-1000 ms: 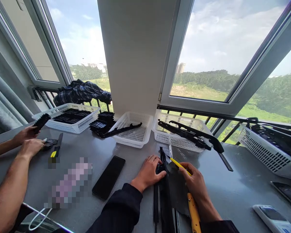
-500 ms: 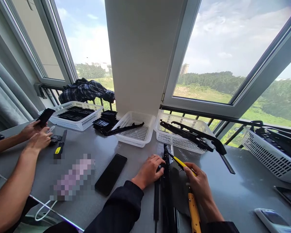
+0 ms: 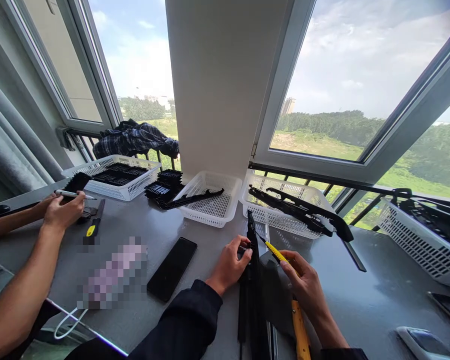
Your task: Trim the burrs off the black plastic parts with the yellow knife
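Note:
My left hand (image 3: 230, 265) is closed on a long black plastic strip (image 3: 255, 300), thumb and fingers pinching its left edge near the far end. The strip's narrow tip stands close to the white baskets. In my right hand (image 3: 303, 280) is a slim yellow craft knife (image 3: 274, 251), held like a pen. Its thin dark blade points at the strip's far end; whether it touches, I cannot tell. A wooden handle (image 3: 300, 330) lies below my right hand, beside a dark flat sheet (image 3: 279, 295).
A black phone (image 3: 171, 270) lies left of my forearm. White baskets (image 3: 230, 210) line the window side, some with long black parts (image 3: 296, 207). At left, a co-worker's hands (image 3: 63, 212) hold a black piece and a white pen. Another device (image 3: 422, 342) sits at lower right.
The strip's far end has shifted up and slightly left. My left fingers have curled into a pinch on it. My right hand has moved slightly left with the knife. The co-worker's hands have also moved.

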A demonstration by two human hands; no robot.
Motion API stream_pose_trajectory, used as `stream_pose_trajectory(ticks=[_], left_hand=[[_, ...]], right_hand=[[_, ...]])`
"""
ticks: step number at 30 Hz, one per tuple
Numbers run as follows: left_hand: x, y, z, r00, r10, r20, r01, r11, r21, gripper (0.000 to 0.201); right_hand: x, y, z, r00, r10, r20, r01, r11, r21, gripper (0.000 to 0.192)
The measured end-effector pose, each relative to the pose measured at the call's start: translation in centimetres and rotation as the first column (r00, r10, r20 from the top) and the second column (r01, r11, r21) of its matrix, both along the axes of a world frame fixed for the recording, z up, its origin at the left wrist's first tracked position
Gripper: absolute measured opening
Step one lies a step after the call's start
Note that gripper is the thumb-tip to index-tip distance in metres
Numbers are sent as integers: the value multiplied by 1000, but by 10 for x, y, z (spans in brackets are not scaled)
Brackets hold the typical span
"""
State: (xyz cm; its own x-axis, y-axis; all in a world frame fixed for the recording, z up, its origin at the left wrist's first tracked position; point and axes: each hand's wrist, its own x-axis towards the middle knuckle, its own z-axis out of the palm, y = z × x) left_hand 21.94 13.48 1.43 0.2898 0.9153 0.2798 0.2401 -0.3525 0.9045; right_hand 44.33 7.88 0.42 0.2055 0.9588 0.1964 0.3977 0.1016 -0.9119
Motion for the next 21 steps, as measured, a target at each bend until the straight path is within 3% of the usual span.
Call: stream_pose_trajectory(ticks=[3,7,13,15,21], left_hand=[[1,-2,1,998,-7,63,10,998,-56,27],[4,-2,0,973,-77,217,110,984,-143,39],[8,-2,4,885,-78,459,254,907,-336,63],[7,-1,6,871,-47,489,262,887,-381,69],[3,4,10,846,54,530,197,893,-404,70]], right_hand=[[-1,0,2,999,-18,33,18,1000,7,48],[0,-1,6,993,-69,100,68,998,13,52],[-2,-6,13,990,-104,97,102,994,29,53],[-4,-7,15,986,-109,124,104,993,46,52],[-4,-8,17,982,-27,186,19,999,43,51]])
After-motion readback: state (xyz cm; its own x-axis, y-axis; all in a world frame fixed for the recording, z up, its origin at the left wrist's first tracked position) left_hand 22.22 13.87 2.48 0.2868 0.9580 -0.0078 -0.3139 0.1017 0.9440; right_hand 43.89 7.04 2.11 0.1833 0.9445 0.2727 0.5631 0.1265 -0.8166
